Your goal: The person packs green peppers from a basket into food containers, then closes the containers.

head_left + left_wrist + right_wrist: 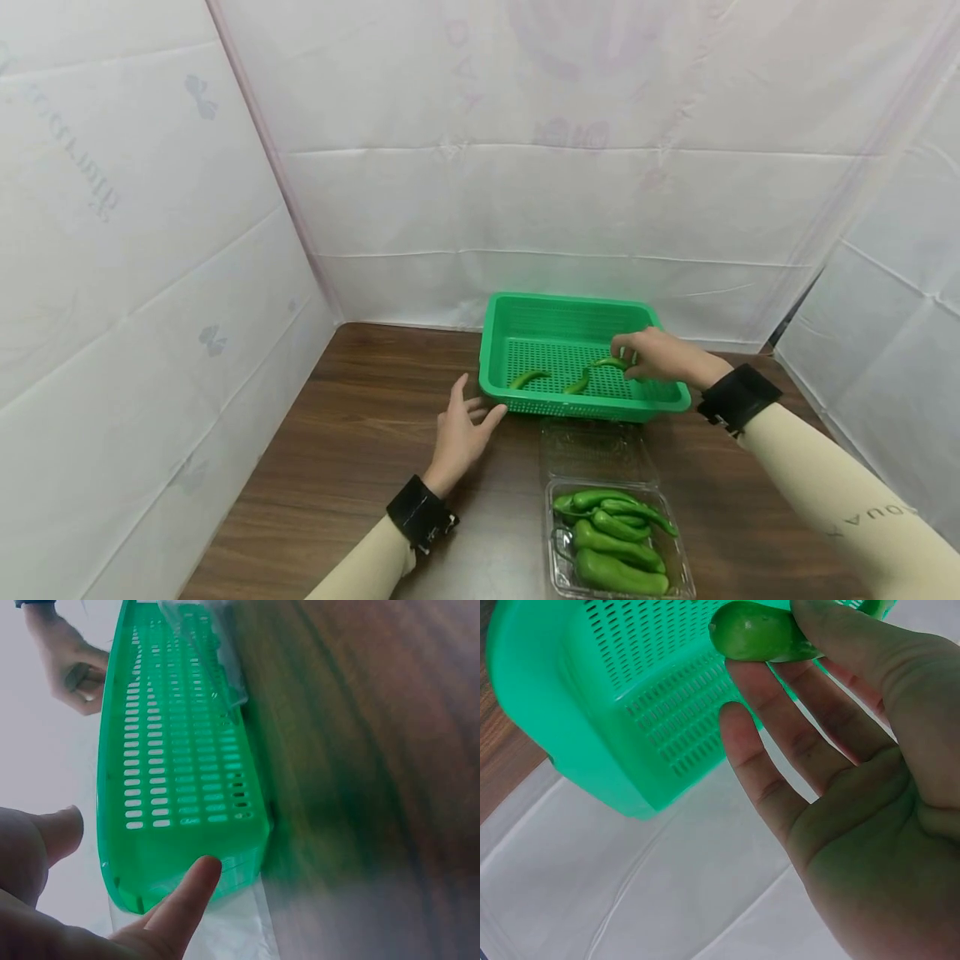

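Note:
Between the thumb and fingers of my right hand (663, 357) a green chili pepper (609, 363) is pinched, held over the right side of a green perforated plastic basket (562, 403). The right wrist view shows the held pepper's rounded end (754, 631) poking out past the fingertips. Inside the basket, a curved pepper (529, 378) lies at the left and another pepper (577, 384) near the middle. My left hand (459, 437) is spread at the basket's front left corner, fingertips close to its wall, holding nothing.
In front of the basket, a clear plastic clamshell box (553, 550) holds several green peppers (618, 546). Its lid (596, 450) is folded back toward the basket. White sheeting (555, 208) hangs behind and at both sides of the brown wooden table (360, 417).

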Demonstrator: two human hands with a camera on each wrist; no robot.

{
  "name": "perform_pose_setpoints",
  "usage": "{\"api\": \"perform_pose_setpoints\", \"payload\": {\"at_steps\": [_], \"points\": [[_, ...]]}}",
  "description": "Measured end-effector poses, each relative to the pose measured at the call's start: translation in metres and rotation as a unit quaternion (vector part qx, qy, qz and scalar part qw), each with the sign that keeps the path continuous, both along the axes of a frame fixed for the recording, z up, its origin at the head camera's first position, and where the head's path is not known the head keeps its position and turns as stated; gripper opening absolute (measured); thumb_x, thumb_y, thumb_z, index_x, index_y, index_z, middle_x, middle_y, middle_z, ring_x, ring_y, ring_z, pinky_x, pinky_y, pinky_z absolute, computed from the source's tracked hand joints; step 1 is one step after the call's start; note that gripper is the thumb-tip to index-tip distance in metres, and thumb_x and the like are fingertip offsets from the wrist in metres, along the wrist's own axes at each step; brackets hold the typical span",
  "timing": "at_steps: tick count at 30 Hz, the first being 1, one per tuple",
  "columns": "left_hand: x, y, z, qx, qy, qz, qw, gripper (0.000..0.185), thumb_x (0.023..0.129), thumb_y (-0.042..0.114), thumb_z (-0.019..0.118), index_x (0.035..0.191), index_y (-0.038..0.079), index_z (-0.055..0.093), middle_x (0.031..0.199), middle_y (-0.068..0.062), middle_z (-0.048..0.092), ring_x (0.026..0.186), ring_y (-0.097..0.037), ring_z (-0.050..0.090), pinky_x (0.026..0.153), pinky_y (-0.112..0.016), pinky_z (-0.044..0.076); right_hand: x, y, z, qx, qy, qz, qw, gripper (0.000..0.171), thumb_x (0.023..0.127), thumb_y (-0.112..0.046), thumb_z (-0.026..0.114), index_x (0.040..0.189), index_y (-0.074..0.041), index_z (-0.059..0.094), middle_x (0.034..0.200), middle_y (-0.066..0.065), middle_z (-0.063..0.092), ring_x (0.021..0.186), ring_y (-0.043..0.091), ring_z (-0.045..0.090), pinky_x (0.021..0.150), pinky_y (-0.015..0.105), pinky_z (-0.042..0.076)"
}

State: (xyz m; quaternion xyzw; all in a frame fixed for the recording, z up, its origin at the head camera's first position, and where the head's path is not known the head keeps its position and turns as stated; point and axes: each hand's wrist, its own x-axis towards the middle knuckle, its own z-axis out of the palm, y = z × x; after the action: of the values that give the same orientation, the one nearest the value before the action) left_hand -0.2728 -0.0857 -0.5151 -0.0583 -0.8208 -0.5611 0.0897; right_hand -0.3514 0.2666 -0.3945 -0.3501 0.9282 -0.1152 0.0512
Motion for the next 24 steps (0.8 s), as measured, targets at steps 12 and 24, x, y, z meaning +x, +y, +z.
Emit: {"api": "perform_pose_setpoints", "payload": {"at_steps": [12,24], "points": [[0.019,0.001,-0.01,-0.023,-0.052,-0.025,0.9981,0.075,0.095,0.036,0.077,0.148,-0.004,0.042,0.118,-0.025,0.071,0.098,-0.033,0.075,0.08,-0.046,0.062,0.016,0.0,0.007,-0.004,0.058,0.003,0.998,0.036,0.091,-0.003,0.077,0.124,-0.008,0.065,0.108,0.009,0.068,0.094,0.025,0.067,0.081,0.037,0.055],[0.039,0.016,-0.005,0.128,-0.193,-0.177,0.9567,0.068,0.097,0.028,0.074,0.151,0.004,0.04,0.121,-0.023,0.069,0.077,-0.041,0.074,0.056,-0.048,0.062,0.039,-0.009,0.018,-0.028,0.105,0.021,0.994,0.039,0.09,-0.007,0.079,0.126,-0.011,0.066,0.111,0.004,0.069,0.094,0.018,0.068,0.079,0.034,0.056]]}}
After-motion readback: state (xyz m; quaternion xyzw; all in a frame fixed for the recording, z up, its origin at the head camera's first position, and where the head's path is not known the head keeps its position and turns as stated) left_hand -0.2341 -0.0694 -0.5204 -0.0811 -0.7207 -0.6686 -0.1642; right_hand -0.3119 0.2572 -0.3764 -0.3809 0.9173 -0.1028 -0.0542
